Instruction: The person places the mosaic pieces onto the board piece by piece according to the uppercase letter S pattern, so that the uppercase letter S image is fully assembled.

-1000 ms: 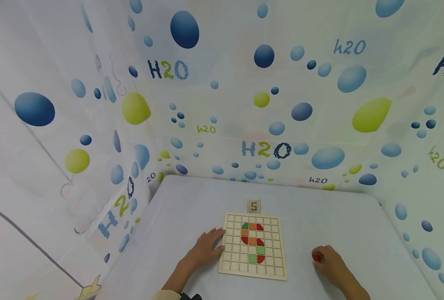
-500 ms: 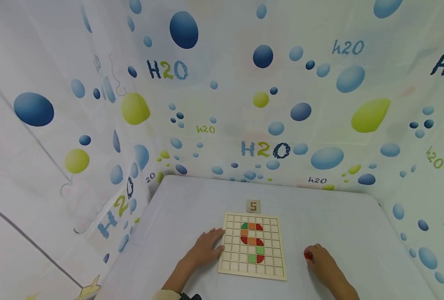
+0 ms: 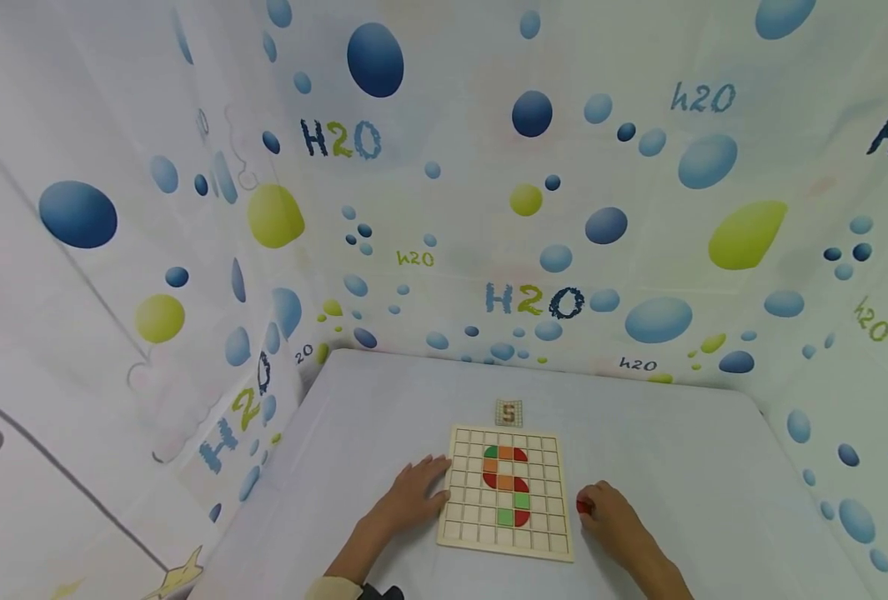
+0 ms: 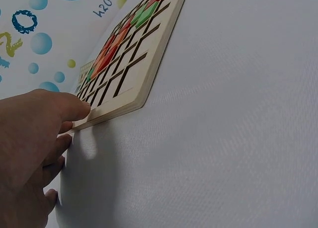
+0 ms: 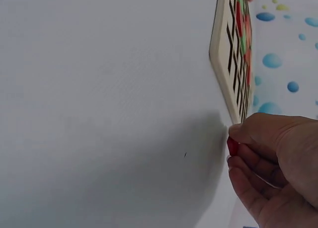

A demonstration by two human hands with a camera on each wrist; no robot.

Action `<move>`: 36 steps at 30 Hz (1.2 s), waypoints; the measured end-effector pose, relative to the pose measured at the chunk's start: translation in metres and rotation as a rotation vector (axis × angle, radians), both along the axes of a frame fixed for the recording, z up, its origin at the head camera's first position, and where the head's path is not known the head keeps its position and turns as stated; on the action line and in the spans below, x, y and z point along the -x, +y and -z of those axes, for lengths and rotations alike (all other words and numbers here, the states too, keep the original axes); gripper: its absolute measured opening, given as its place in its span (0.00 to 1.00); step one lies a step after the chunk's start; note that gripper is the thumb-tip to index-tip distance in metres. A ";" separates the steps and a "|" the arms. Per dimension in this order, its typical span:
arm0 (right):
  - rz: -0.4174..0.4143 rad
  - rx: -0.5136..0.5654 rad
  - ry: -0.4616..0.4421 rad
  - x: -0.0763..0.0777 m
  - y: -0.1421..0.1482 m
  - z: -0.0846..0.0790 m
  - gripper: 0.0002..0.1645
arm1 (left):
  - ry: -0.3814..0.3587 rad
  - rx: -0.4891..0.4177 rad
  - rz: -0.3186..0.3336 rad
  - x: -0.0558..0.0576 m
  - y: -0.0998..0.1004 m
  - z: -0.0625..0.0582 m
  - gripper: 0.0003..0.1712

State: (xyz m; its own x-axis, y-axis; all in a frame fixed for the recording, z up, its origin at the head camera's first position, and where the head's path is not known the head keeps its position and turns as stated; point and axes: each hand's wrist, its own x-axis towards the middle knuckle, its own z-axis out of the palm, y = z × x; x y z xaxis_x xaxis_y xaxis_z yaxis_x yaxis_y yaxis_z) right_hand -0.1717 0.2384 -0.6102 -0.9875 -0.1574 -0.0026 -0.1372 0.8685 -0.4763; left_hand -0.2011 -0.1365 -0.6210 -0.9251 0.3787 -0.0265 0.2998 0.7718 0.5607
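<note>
A wooden grid board (image 3: pixel 474 533) lies on the table, with red, orange and green tiles forming an S-like shape in its squares. My left hand (image 3: pixel 411 493) rests along the board's left edge, fingers loosely extended; in the left wrist view its thumb (image 4: pixel 74 109) touches the rim. Just off the board's right edge, my right hand (image 3: pixel 610 515) pinches a small red tile (image 3: pixel 583 505) between thumb and fingers. The right wrist view shows this red tile (image 5: pixel 232 146) mostly covered by the fingertips, so its full outline is hidden.
Behind the board lies a small card (image 3: pixel 509 412) printed with an S pattern on a grid. The white table (image 3: pixel 383 392) meets a patterned curtain (image 3: pixel 444 208) at the back and sides.
My right hand has moved left toward the board, carrying the red tile. The left hand stays at the board's left edge, and the tiles on the board look the same.
</note>
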 end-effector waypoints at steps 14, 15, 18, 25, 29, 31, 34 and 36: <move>-0.066 0.068 0.009 0.008 -0.049 -0.012 0.11 | -0.004 0.001 -0.001 -0.001 0.000 -0.003 0.33; -0.082 0.086 0.009 0.009 -0.053 -0.013 0.11 | -0.004 0.002 -0.002 -0.001 0.000 -0.003 0.33; -0.141 0.128 0.014 0.008 -0.066 -0.015 0.11 | -0.007 0.001 -0.009 -0.002 0.001 -0.003 0.33; -0.301 0.166 0.050 0.007 -0.094 -0.015 0.09 | -0.009 0.000 -0.008 -0.002 0.001 -0.002 0.33; -0.337 0.141 0.055 0.004 -0.109 -0.016 0.10 | -0.004 0.005 -0.005 -0.001 0.000 0.000 0.34; -0.355 0.113 0.070 0.002 -0.116 -0.016 0.11 | 0.000 0.002 -0.003 0.000 0.000 0.001 0.33; -0.387 0.073 0.124 0.000 -0.123 -0.012 0.12 | 0.004 -0.009 0.002 0.000 -0.001 0.001 0.33; -0.401 0.053 0.166 -0.001 -0.126 -0.008 0.13 | 0.005 -0.018 0.007 -0.001 -0.001 0.000 0.33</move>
